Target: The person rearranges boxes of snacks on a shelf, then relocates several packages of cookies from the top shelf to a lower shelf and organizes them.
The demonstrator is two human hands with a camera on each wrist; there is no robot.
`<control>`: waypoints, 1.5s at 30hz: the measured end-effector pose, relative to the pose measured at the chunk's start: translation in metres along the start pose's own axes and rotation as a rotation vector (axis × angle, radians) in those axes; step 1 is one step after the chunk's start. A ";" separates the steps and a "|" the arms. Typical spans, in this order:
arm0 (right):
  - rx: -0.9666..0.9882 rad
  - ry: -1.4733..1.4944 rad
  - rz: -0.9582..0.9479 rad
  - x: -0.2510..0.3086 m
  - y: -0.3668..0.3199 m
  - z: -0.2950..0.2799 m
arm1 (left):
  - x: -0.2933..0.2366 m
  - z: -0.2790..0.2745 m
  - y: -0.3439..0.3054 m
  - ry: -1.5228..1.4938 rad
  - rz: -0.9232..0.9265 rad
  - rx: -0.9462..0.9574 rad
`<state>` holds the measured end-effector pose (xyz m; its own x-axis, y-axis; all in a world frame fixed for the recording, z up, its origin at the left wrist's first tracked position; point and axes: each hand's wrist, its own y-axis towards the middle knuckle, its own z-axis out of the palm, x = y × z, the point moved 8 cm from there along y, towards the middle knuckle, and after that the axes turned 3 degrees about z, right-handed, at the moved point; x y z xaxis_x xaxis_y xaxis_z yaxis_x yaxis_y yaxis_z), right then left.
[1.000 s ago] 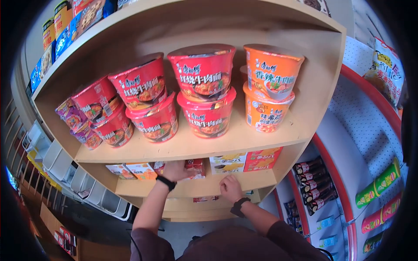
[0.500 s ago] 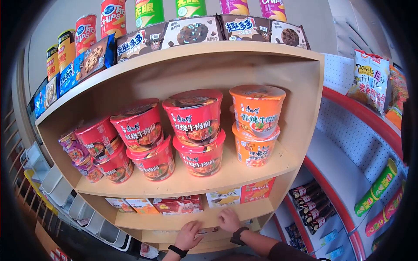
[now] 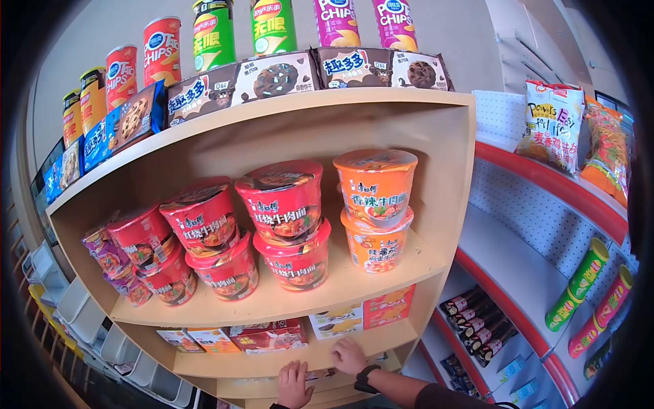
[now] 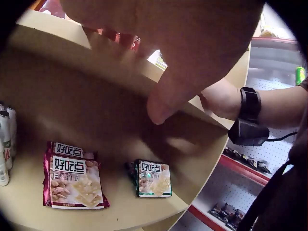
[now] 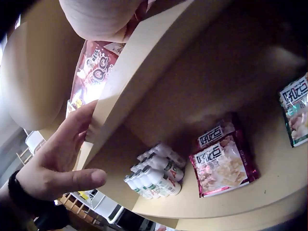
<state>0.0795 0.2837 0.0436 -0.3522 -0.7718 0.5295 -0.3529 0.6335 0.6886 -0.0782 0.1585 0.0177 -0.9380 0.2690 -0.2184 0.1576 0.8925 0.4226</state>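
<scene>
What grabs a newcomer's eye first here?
The red noodle tubs, stacked two high across a shelf, with orange tubs to their right. Above, bright chip cans stand behind cookie packs. Below, the left hand and right hand are at the front edge of a lower shelf.

The left hand (image 3: pixel 293 385) is low in the head view, with its fingers pointing up and the thumb standing apart from them. It looks relaxed and open. The right hand (image 3: pixel 349 356) is just beside it, a little higher, and its fingers are loosely bent. The right forearm (image 3: pixel 402 388) comes in at a slant from the lower right. Both wrists carry a black band (image 4: pixel 250 103).
</scene>
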 end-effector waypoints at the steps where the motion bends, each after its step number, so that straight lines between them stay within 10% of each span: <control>1: -0.001 0.001 -0.002 0.000 0.001 0.000 | -0.001 -0.001 0.000 0.005 0.000 -0.008; 45: 0.353 -0.226 0.044 0.027 -0.072 -0.024 | -0.008 0.014 0.001 0.243 -0.070 0.033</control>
<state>0.1167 0.2157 0.0202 -0.5413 -0.7367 0.4053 -0.5949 0.6762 0.4346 -0.0658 0.1626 0.0078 -0.9930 0.1151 -0.0268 0.0960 0.9182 0.3844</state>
